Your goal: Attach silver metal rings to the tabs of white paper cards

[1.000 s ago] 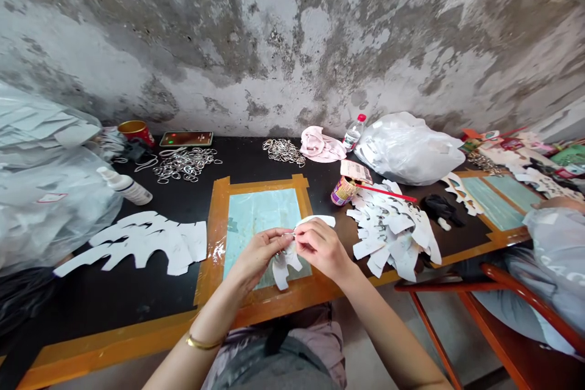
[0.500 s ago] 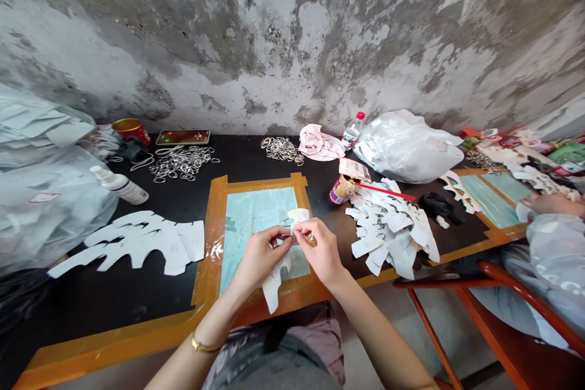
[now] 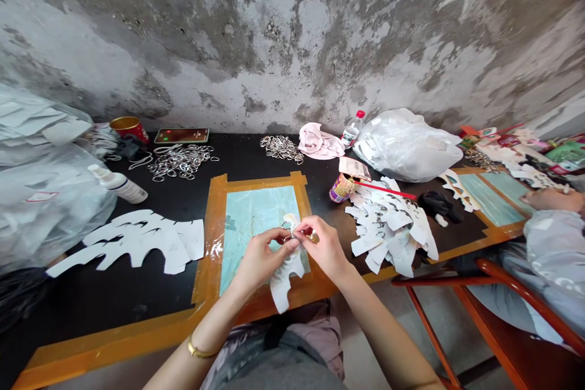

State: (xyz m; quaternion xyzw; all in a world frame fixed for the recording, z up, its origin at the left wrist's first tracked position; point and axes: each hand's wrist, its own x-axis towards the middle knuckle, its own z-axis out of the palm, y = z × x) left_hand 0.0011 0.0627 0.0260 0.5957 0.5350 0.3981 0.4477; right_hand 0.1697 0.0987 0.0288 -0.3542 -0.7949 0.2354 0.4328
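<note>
A white cut-out piece [image 3: 281,292] hangs between my hands above the pale blue taped sheet [image 3: 247,207]. My left hand [image 3: 265,256] pinches its upper part between thumb and fingers. Close against it, my right hand [image 3: 322,244] is closed on the same piece, fingertips nearly touching the left ones. The small part right at the fingertips is too hidden to make out. To the left lie overlapping white cut-outs [image 3: 159,244]; a heap of similar pieces [image 3: 393,225] is at the right. Metal rings [image 3: 180,161] are piled behind, with a second ring pile [image 3: 282,148] further right.
Around the table stand a spray bottle [image 3: 119,184], red tin [image 3: 130,129], phone [image 3: 181,135], pink cloth [image 3: 320,141], water bottle [image 3: 353,129], open cup [image 3: 342,187] and plastic bags [image 3: 406,145]. A person's sleeve [image 3: 555,244] and a red chair [image 3: 503,329] are at the right.
The white piece has shifted and turned between my fingers, its lower end swinging slightly right. Both hands keep nearly the same place.
</note>
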